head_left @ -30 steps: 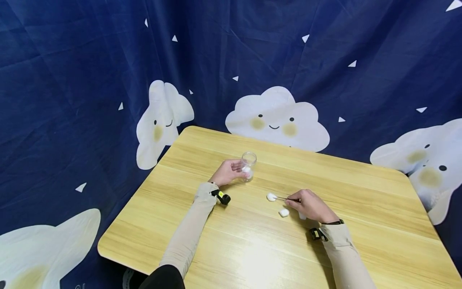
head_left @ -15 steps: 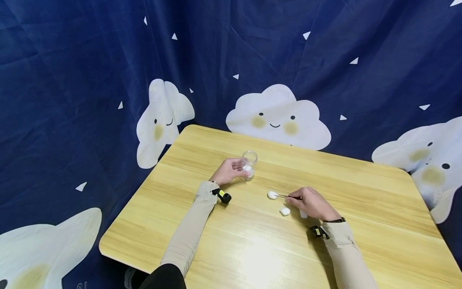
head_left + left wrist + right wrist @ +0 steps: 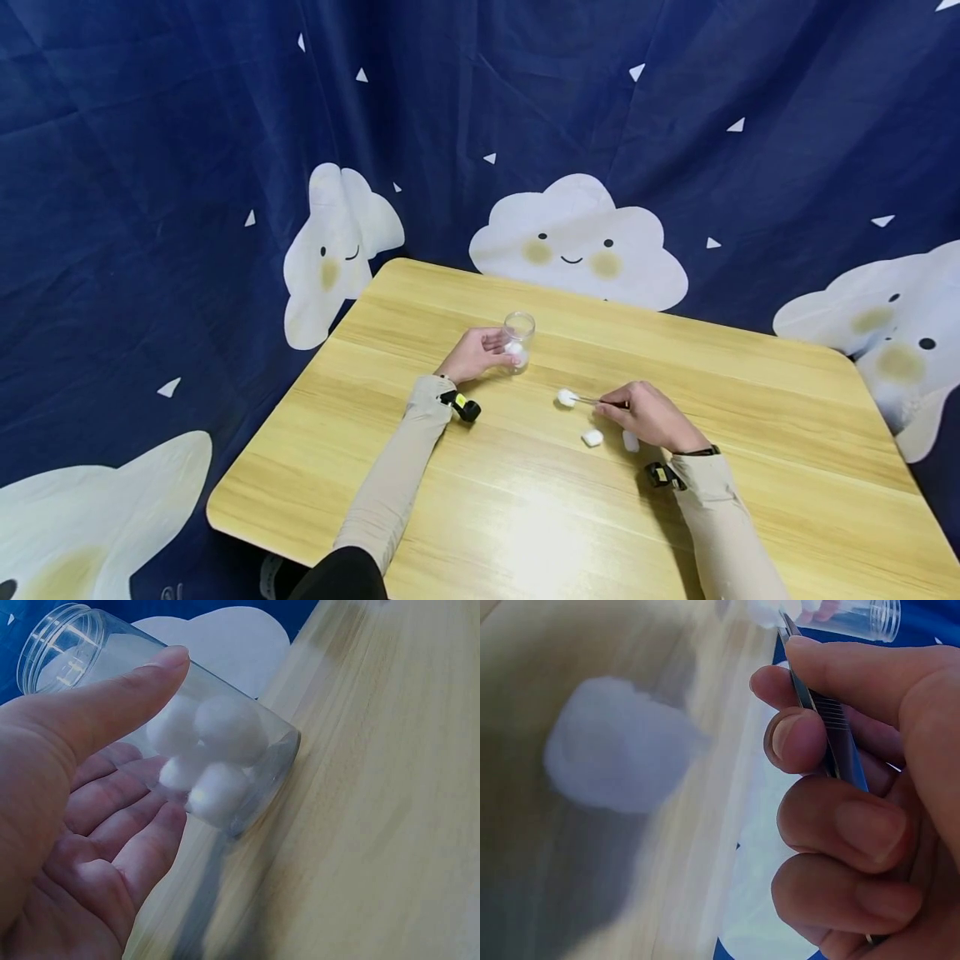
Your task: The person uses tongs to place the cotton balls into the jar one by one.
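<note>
My left hand (image 3: 472, 354) holds a clear jar (image 3: 519, 327) upright on the table, thumb on one side and fingers on the other. Its mouth is uncovered, and several white cotton balls (image 3: 231, 729) sit at the bottom. To the right, my right hand (image 3: 648, 415) pinches metal tweezers (image 3: 838, 742) between thumb and fingers. At the tweezer tips is a cotton ball (image 3: 566, 397), low over the table or just touching it; which, I cannot tell. One loose cotton ball (image 3: 592, 437) lies in front of the tweezers, another (image 3: 630, 441) beside my right hand.
The wooden table (image 3: 465, 500) has rounded corners and a bright glare near its front. Behind it hangs a dark blue curtain (image 3: 435, 100) printed with white clouds. Each wrist wears a small black camera (image 3: 463, 407).
My right hand and the tweezers have shifted slightly up in the head view, with the cotton ball at the tips moving along. The left hand and jar stay in place.
</note>
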Available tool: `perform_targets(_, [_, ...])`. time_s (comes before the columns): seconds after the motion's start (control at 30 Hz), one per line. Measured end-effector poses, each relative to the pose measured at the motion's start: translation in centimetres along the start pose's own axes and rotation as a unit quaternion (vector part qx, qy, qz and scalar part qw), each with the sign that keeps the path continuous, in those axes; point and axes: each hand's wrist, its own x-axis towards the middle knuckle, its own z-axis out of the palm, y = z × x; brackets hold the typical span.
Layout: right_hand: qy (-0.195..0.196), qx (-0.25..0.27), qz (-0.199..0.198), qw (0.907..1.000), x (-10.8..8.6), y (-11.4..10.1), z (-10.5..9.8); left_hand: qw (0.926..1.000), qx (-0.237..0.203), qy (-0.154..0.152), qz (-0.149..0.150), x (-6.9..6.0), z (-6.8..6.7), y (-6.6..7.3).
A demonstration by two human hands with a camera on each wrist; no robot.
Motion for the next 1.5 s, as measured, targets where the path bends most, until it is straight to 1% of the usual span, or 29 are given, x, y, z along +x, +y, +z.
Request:
perform_targets(0.1, [0.001,0.007,-0.005,1.0000,0.1,-0.1,-0.2,1.0000,0.000,0.002,0.002,0.1,0.0,-0.2])
perform_targets(0.27, [0.014,0.010,-0.017,0.9997,0.1,-0.2,-0.6,1.0000,-0.005,0.002,0.004,0.4,0.1,-0.5])
perform_targets(0.53, [0.019,0.010,-0.012,0.9997,0.6,-0.3,-1.2,0.9998,-0.015,-0.008,0.006,0.8,0.0,-0.7])
perform_targets(0.93, [0.034,0.006,-0.014,0.9993,1.6,-0.8,-2.0,0.9999,-0.012,-0.003,0.008,0.6,0.0,-0.5])
perform_targets(1.27, [0.035,0.004,-0.012,0.9993,2.5,-1.4,-2.5,0.9997,-0.023,-0.008,0.009,0.6,-0.1,-1.0])
perform_targets(1.5, [0.039,-0.001,-0.011,0.9992,2.9,-1.6,-2.9,0.9999,-0.013,-0.006,0.008,0.5,-0.1,-0.8])
